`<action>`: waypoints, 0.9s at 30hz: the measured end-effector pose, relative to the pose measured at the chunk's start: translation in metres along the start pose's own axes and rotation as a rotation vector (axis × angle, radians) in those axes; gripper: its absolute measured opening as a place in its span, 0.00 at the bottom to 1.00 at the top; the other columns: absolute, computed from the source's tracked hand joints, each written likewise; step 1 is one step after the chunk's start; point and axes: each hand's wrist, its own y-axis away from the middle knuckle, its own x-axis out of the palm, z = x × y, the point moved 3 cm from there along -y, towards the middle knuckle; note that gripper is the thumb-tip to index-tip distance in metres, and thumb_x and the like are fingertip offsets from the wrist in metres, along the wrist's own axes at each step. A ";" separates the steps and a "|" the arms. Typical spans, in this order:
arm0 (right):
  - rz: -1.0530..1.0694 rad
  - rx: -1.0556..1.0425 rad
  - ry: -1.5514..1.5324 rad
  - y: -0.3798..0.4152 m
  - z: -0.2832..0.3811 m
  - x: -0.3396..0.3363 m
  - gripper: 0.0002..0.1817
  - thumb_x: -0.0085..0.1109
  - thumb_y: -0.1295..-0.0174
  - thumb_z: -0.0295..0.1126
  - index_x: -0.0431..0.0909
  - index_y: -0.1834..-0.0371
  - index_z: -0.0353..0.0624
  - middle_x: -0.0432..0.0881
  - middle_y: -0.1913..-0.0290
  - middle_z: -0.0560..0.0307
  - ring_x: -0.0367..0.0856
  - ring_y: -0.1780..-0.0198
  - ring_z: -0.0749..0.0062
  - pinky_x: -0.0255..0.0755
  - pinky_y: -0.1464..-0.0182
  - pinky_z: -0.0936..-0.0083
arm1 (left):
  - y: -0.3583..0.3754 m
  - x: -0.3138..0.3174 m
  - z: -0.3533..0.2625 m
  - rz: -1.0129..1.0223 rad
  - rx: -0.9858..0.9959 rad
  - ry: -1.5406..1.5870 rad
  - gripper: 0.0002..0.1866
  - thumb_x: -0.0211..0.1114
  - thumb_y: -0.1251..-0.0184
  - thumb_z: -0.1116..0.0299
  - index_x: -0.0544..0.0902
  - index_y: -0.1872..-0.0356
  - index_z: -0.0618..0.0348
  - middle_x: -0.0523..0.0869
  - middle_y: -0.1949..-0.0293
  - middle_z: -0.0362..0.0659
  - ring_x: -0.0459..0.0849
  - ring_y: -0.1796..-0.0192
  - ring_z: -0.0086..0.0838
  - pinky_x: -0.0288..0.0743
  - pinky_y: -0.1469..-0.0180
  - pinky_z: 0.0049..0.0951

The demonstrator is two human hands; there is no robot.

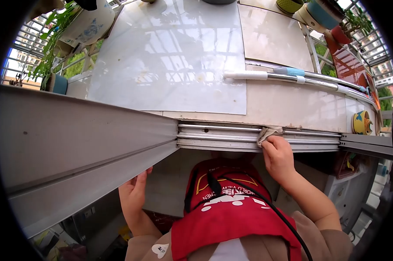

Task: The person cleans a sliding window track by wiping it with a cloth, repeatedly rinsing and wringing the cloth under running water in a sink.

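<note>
My right hand [276,157] is closed on a crumpled greyish-beige cloth [269,134], pinching it against the metal sliding-window track [231,137]. The cloth lies across the raised rails, right of their middle. A dark spot marks the track towards its left end. My left hand [134,192] is lower left, beside the edge of the broad grey window frame [87,145]. Its thumb and a fingertip show, stretched out along the frame; the frame hides the other fingers. No object is visible in this hand.
Beyond the track lies a ledge with a glossy white panel [170,56]. Long metal poles [318,81] rest across its right side. Potted plants stand around it, including a small yellow pot [361,122] at the right. A red apron [231,209] with a dark cord is below me.
</note>
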 end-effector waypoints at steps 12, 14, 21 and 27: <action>0.140 -0.321 0.097 -0.101 0.133 0.113 0.09 0.57 0.52 0.31 0.79 0.67 0.44 0.74 0.65 0.59 0.72 0.59 0.66 0.63 0.56 0.68 | 0.036 -0.031 0.005 -0.053 -0.138 -0.043 0.09 0.55 0.30 0.77 0.79 0.53 0.66 0.84 0.61 0.41 0.80 0.56 0.22 0.72 0.48 0.23; 0.284 -0.325 0.185 -0.105 0.134 0.112 0.09 0.56 0.50 0.30 0.77 0.64 0.45 0.75 0.67 0.60 0.74 0.61 0.66 0.64 0.57 0.69 | 0.038 -0.030 0.004 -0.043 -0.158 -0.047 0.09 0.56 0.31 0.76 0.79 0.53 0.67 0.84 0.61 0.41 0.81 0.55 0.23 0.73 0.48 0.23; 0.594 -0.233 0.297 -0.092 0.086 0.069 0.10 0.55 0.47 0.29 0.77 0.60 0.45 0.80 0.66 0.57 0.78 0.60 0.64 0.65 0.57 0.67 | 0.049 -0.021 0.006 0.003 -0.169 -0.066 0.09 0.58 0.32 0.76 0.80 0.54 0.66 0.84 0.61 0.41 0.81 0.56 0.21 0.73 0.49 0.21; 0.615 -0.368 0.068 -0.115 0.120 0.083 0.13 0.54 0.44 0.30 0.76 0.55 0.43 0.83 0.66 0.55 0.83 0.58 0.60 0.71 0.60 0.64 | 0.069 -0.003 0.010 0.027 -0.186 -0.137 0.10 0.58 0.34 0.76 0.81 0.54 0.65 0.84 0.61 0.42 0.81 0.56 0.23 0.73 0.51 0.22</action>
